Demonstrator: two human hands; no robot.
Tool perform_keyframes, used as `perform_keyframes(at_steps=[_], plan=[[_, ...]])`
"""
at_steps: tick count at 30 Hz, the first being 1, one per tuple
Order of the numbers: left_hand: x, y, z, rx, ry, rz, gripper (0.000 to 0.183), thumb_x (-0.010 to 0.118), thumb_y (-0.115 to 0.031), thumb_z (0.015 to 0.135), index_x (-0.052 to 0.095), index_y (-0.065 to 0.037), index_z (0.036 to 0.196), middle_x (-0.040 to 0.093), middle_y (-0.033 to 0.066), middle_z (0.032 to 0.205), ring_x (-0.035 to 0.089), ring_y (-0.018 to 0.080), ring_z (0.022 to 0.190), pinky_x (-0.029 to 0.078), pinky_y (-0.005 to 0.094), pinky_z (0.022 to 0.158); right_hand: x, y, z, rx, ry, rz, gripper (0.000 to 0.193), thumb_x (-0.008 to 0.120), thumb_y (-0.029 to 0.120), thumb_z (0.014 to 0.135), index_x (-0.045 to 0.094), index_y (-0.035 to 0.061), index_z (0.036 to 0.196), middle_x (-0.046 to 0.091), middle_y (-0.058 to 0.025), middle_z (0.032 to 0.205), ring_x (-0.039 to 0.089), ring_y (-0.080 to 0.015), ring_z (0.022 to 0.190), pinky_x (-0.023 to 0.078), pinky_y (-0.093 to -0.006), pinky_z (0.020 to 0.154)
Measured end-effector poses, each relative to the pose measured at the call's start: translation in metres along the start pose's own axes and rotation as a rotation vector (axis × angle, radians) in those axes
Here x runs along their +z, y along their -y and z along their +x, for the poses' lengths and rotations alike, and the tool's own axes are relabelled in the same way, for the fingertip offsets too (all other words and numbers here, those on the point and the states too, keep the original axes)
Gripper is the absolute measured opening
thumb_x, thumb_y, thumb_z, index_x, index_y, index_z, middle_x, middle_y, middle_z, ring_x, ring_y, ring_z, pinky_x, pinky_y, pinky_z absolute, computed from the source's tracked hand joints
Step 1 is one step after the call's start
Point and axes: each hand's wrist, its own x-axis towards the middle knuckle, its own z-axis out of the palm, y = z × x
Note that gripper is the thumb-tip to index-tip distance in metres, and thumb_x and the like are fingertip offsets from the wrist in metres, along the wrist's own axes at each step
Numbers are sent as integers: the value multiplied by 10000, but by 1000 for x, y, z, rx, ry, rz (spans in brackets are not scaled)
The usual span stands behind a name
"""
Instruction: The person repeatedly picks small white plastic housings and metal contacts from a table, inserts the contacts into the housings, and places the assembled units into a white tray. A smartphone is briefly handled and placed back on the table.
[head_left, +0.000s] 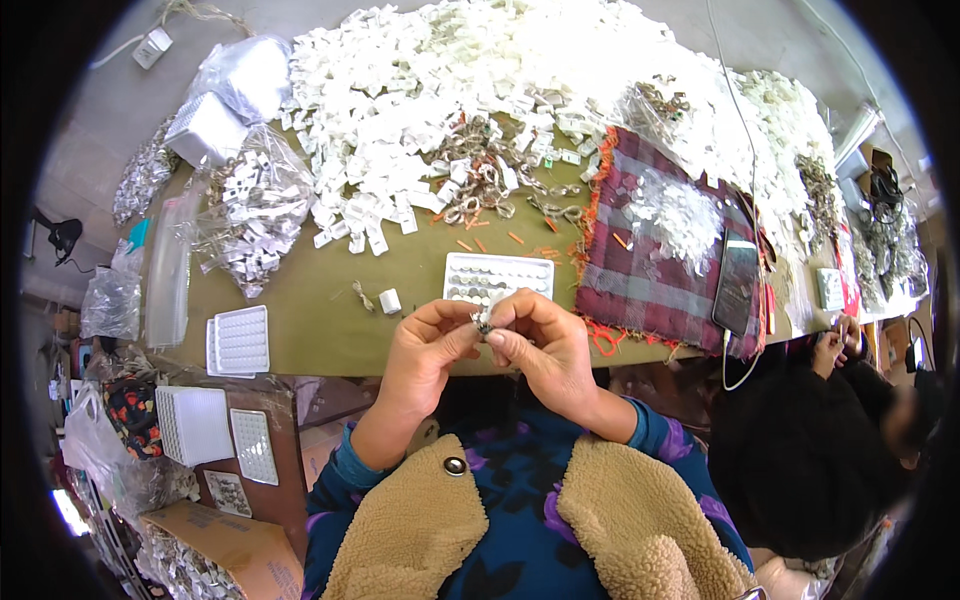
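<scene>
In front of my chest my left hand and my right hand meet, fingertips pinched. Between them is a small white-and-metal part, held from both sides. Its exact kind is too small to make out, and fingers cover some of it. Just beyond my fingertips lies a white compartment tray with small pieces in its rows. A small white block sits on the green tabletop left of the tray, beside a short bit of cord-like material.
A large heap of white plastic pieces covers the far table. Dark metal-looking strips lie before it. On the right, a plaid cloth bears a phone. Bagged parts and stacked trays stand left; another person sits right.
</scene>
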Motion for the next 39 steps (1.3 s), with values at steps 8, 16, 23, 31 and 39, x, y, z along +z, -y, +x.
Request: perform_keyframes(at_steps=[8,16,23,31,39], plan=[[-4,-8,-9,112,-35,196,234,684,-36,902,620,9,1123,693,98,1044,649,149,931,534,304,819,-9,-8,-1,150,-72,313,90,631,19,946,580,-18,1010,617,-76,804,556,-123,611,490,-278,564],[12,0,-24,477,74,365,272,683,-62,914,577,18,1151,658,212,1206,576,257,1228,423,411,1074,-8,-9,-9,102,-82,48,89,672,4,914,644,-33,989,629,-74,820,616,-130,638,514,-258,569],[6,13,-15,107,57,-206,347,692,-77,913,571,10,1227,672,136,1189,631,186,1074,492,322,940,-8,-9,-8,-47,-104,12,37,686,-13,896,674,-43,913,620,-69,891,592,-94,654,491,-225,574],[5,22,-20,105,44,-210,231,656,-91,943,615,4,1149,698,103,1064,695,165,857,601,282,700,7,-2,-8,23,-126,-56,68,725,8,868,683,-45,868,618,-49,856,595,-99,691,494,-234,614],[-8,22,-19,0,13,-295,187,611,-83,972,638,25,1122,705,123,1014,703,188,886,609,308,769,5,-3,-4,-301,-2,-597,202,782,22,802,701,-36,978,612,-74,837,565,-117,660,436,-237,550]])
